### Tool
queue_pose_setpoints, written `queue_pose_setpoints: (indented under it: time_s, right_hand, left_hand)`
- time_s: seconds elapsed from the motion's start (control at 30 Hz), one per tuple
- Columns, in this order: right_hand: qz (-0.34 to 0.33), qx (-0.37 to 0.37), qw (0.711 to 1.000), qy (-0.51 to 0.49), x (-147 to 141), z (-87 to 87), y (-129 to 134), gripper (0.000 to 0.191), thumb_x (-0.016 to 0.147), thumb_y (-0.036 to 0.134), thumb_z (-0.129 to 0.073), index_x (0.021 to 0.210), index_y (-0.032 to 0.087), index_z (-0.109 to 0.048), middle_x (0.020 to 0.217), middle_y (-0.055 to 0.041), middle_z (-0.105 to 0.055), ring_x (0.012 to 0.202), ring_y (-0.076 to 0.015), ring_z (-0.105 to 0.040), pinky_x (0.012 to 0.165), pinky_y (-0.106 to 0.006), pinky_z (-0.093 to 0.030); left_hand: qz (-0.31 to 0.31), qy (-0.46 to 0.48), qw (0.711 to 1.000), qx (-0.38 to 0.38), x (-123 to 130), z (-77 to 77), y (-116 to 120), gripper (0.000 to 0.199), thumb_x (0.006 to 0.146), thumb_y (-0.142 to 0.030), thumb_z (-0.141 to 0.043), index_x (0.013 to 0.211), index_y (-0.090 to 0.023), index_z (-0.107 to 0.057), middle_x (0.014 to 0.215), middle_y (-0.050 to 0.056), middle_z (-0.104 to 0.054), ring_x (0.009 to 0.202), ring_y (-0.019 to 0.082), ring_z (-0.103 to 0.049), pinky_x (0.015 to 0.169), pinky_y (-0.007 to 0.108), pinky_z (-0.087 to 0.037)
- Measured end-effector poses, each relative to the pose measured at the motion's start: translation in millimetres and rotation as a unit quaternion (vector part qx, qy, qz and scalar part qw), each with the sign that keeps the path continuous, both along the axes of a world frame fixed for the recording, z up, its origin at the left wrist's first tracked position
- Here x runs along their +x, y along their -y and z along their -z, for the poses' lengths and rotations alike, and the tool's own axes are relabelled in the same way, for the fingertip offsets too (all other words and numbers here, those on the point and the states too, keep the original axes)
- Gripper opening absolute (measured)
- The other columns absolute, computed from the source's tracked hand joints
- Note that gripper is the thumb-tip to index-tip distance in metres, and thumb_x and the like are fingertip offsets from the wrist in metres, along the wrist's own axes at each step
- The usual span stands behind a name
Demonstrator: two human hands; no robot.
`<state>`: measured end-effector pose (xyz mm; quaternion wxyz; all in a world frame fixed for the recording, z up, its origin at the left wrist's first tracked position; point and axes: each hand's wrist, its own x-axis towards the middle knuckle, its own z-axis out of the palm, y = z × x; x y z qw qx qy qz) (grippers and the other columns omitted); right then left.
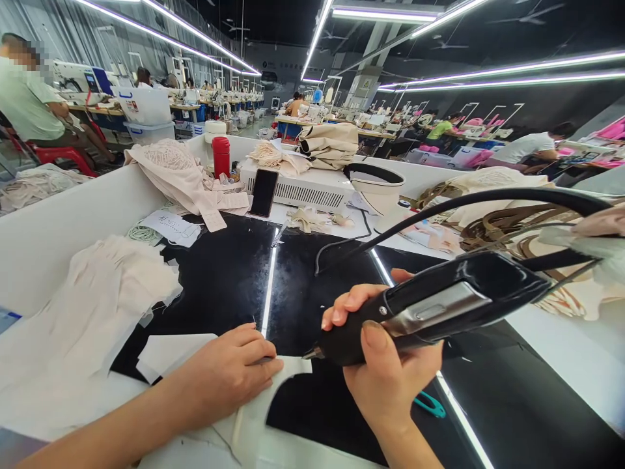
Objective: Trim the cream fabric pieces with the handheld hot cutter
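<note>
My right hand is wrapped round a black corded handheld tool with a silver panel. The tool's metal tip points left, at the edge of a white fabric piece. My left hand presses on that fabric with its fingers together, and a small dark object, too hidden to name, shows between them. Beneath both hands lies a glossy black board. A folded white piece rests just beyond my left forearm.
Pale fabric is heaped at the left. Farther back stand a red bottle, a phone and a white vented box. A teal tool lies near my right wrist. Black cables arch across the right side. Several people sit in the background.
</note>
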<state>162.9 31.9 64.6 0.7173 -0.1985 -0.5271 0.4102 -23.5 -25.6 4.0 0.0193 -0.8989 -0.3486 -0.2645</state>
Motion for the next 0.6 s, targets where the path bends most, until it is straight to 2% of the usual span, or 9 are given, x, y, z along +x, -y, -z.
queue_pose_setpoints:
  time_s: [0.17, 0.43, 0.6]
  right_hand:
    - [-0.002, -0.002, 1.000, 0.004, 0, 3.1, 0, 0.041, 0.088, 0.025, -0.078, 0.126, 0.031, -0.061, 0.085, 0.0029, -0.068, 0.062, -0.0130, -0.065, 0.053, -0.028, -0.059]
    - [-0.019, -0.005, 1.000, -0.014, -1, -3.6, 8, 0.044, 0.086, 0.030, -0.081, 0.125, 0.030, -0.062, 0.083, 0.0026, -0.068, 0.062, -0.0131, -0.063, 0.049, -0.027, -0.056]
    - [-0.042, -0.005, 0.999, -0.011, -4, 2.1, 14, 0.045, 0.086, 0.030, -0.081, 0.126, 0.030, -0.062, 0.083, 0.0021, -0.067, 0.062, -0.0137, -0.064, 0.050, -0.028, -0.057]
  left_hand:
    - [-0.001, 0.003, 1.000, -0.004, 0, -3.1, 1, 0.023, 0.108, -0.012, -0.043, 0.114, -0.015, -0.065, 0.100, 0.003, -0.069, 0.092, 0.015, -0.067, 0.105, 0.039, -0.054]
    - [0.004, 0.004, 1.000, -0.017, -1, -3.7, 0, 0.023, 0.109, -0.015, -0.044, 0.116, -0.015, -0.066, 0.102, 0.004, -0.069, 0.092, 0.017, -0.067, 0.103, 0.042, -0.056]
    - [0.007, 0.007, 1.000, -0.016, -2, -5.9, 1, 0.025, 0.109, -0.014, -0.043, 0.117, -0.015, -0.066, 0.103, 0.004, -0.069, 0.093, 0.017, -0.067, 0.102, 0.041, -0.056]
